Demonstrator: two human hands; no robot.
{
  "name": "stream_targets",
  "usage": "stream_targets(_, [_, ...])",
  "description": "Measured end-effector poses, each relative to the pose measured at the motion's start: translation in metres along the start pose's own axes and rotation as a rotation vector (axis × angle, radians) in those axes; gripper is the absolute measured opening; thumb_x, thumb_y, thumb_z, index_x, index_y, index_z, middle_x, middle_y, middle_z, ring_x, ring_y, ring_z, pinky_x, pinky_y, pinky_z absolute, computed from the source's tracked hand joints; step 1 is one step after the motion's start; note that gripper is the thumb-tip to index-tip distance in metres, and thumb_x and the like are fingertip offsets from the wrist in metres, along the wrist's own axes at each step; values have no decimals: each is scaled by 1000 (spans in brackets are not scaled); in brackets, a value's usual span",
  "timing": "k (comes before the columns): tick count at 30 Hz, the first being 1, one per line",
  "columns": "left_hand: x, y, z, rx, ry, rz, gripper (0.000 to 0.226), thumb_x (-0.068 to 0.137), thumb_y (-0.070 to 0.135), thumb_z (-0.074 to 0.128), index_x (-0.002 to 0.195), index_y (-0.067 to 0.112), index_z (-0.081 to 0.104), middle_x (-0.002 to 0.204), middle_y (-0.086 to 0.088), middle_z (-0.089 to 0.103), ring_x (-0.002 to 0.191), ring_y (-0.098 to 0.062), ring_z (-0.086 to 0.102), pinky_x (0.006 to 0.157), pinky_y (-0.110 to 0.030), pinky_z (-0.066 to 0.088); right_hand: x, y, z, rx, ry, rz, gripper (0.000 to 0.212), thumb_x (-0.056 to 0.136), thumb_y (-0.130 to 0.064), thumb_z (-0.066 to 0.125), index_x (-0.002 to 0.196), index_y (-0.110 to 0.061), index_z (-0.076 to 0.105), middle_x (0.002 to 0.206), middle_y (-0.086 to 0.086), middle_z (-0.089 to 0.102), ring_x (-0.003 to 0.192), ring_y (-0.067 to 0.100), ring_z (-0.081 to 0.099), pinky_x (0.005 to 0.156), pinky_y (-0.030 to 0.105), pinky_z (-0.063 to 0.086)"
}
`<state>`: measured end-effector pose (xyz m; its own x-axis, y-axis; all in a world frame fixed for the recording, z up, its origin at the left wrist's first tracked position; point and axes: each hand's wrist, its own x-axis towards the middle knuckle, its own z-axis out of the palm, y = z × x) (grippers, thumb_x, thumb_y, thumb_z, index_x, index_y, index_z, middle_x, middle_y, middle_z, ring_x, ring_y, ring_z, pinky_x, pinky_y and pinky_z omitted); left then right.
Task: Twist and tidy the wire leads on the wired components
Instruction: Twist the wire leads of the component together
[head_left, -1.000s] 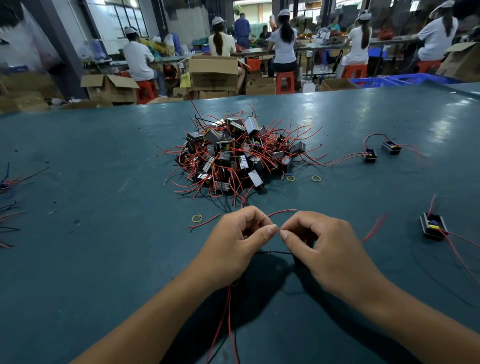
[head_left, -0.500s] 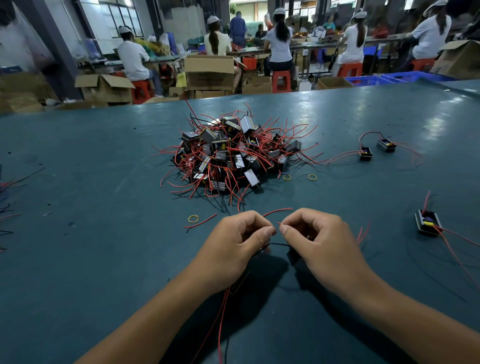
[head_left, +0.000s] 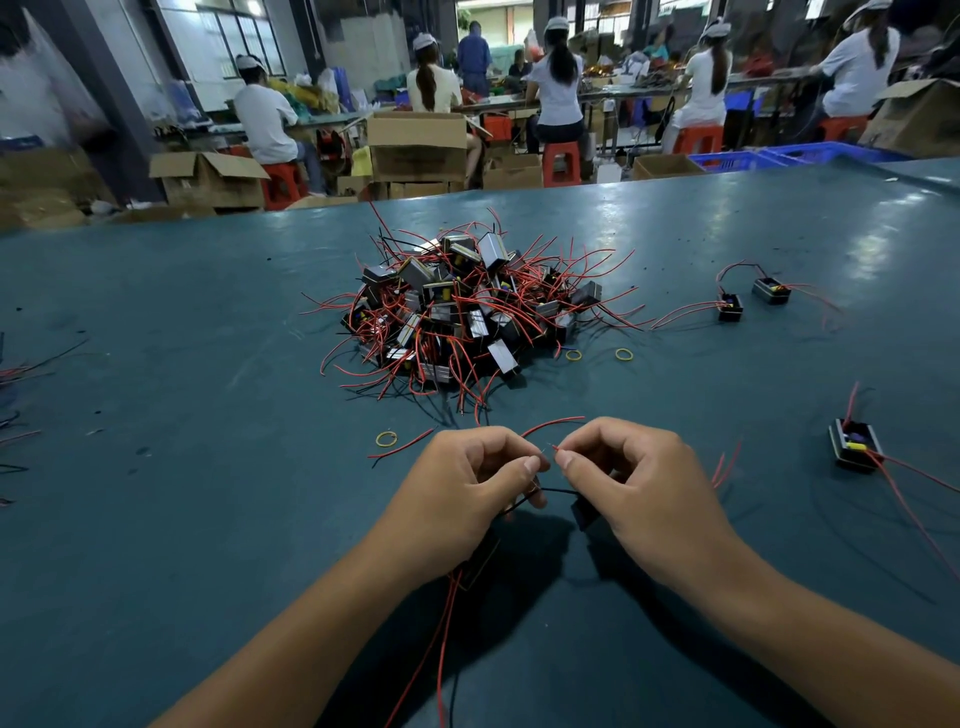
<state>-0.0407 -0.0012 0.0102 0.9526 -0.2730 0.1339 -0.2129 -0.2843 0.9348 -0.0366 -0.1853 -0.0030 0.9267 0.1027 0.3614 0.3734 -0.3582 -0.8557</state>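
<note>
Over the green counter (head_left: 156, 519), the left hand (head_left: 457, 499) and right hand (head_left: 639, 488) each pinch a thin red wire lead (head_left: 550, 423) between thumb and forefinger, just before the pile of wired components (head_left: 467, 317).

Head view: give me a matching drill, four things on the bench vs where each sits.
Things:
1. pile of wired components
2. lone component
3. pair of components
4. single rubber band

Places:
A. far right, beyond the lone one
B. centre of the table
C. just left of the left hand
D. right of the right hand

Pairs: 1-B, 2-D, 3-A, 4-C
</note>
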Motion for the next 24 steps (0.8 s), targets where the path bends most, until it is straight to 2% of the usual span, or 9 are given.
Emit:
stream_targets(5, [1,-2,2,-63,-16,3,7,98,10,60,99,7,66,79,-9,76,68,-11,66,59,-21,51,-1,0,0,32,-1,-1,16,88,-17,70,75,-27,72,62,-9,66,53,-1,52,53,13,41])
stream_targets(9, [1,-4,4,-75,-17,16,7,97,9,62,96,2,60,79,-9,76,64,-19,62,59,-25,51,-2,0,0,48,5,-6,17,87,-16,70,73,-25,72,60,-12,64,51,0,51,53,10,38])
stream_targets(18, [-2,-3,8,-83,-20,45,5,97,9,63,92,7,61,76,-7,75,57,-9,61,55,-21,49,-6,-2,0,104,-30,15,16,88,-14,70,74,-20,72,58,-10,63,50,-1,49,52,13,39])
stream_targets(24, [-1,-2,9,-124,-9,36,6,96,8,63,92,6,58,76,-9,75,60,-14,62,54,-22,49,-4,-3,1,153,-29,26,15,88,-12,71,74,-19,72,60,-10,65,53,-1,52,53,13,40])
